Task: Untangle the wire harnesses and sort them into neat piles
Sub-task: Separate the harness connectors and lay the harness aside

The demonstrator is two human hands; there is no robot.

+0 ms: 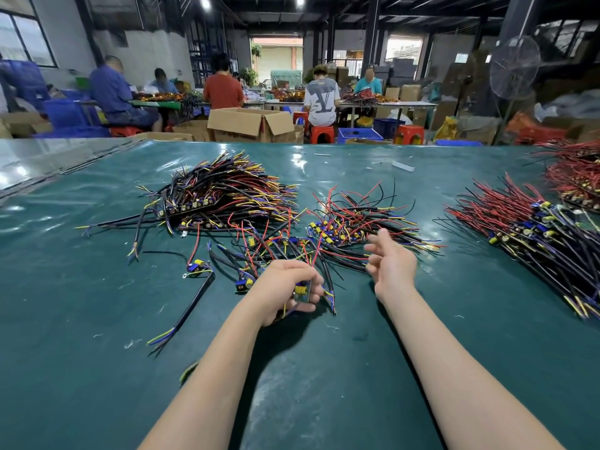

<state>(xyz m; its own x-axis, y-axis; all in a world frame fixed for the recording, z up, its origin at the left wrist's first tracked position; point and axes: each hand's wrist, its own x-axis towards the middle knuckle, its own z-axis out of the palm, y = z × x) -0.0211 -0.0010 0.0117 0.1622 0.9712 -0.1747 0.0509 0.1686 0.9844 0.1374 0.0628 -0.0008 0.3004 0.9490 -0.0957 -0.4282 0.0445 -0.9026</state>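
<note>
My left hand (285, 289) grips a small circuit board with yellow parts (302, 291) whose red, black and blue wires run up into a tangled heap of harnesses (279, 248) in front of me. My right hand (391, 263) hovers just right of it, fingers loosely spread, holding nothing. A neat stack of harnesses (224, 193) lies at the back left. A looser bundle (357, 222) sits behind my right hand. A long sorted pile of red and black harnesses (532, 228) lies at the right. One single harness (198, 271) lies apart on the left.
The green table cover (97, 319) spreads wide around my arms. More red harnesses (574, 177) lie at the far right edge. Beyond the table stand cardboard boxes (246, 123), red stools, blue crates, a standing fan (514, 73) and several seated people at other tables.
</note>
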